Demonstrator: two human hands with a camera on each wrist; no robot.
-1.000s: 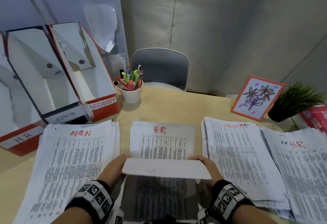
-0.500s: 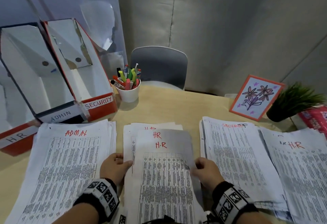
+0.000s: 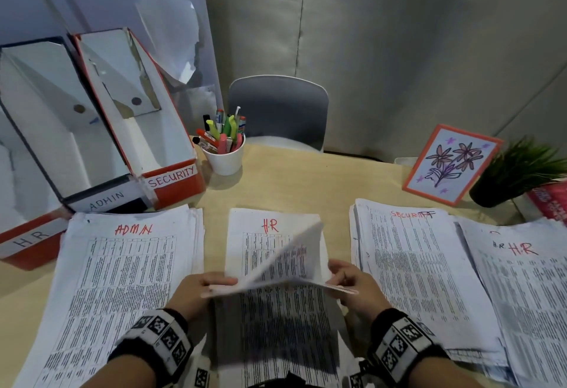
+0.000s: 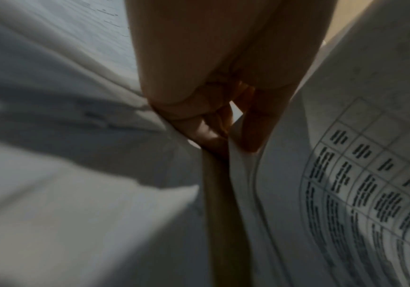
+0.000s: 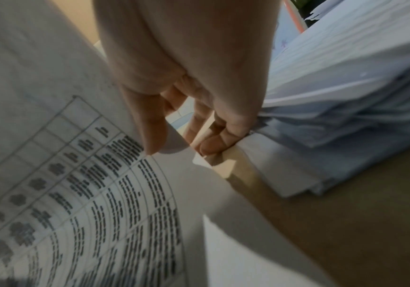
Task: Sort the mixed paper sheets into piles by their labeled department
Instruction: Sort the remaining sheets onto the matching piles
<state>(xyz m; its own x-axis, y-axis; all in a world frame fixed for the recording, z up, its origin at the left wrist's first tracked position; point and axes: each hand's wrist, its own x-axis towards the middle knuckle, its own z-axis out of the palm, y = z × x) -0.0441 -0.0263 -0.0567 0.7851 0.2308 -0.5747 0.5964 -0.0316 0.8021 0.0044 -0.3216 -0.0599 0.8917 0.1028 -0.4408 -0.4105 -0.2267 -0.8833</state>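
Head view gives me the white printed paper sheet lifted and curling above the middle stack of sheets marked H.R in red. I see my left hand pinching its left edge and my right hand pinching its right edge. Left of that middle stack lies the ADMIN-marked pile; right of it, the SECURITY-marked pile.
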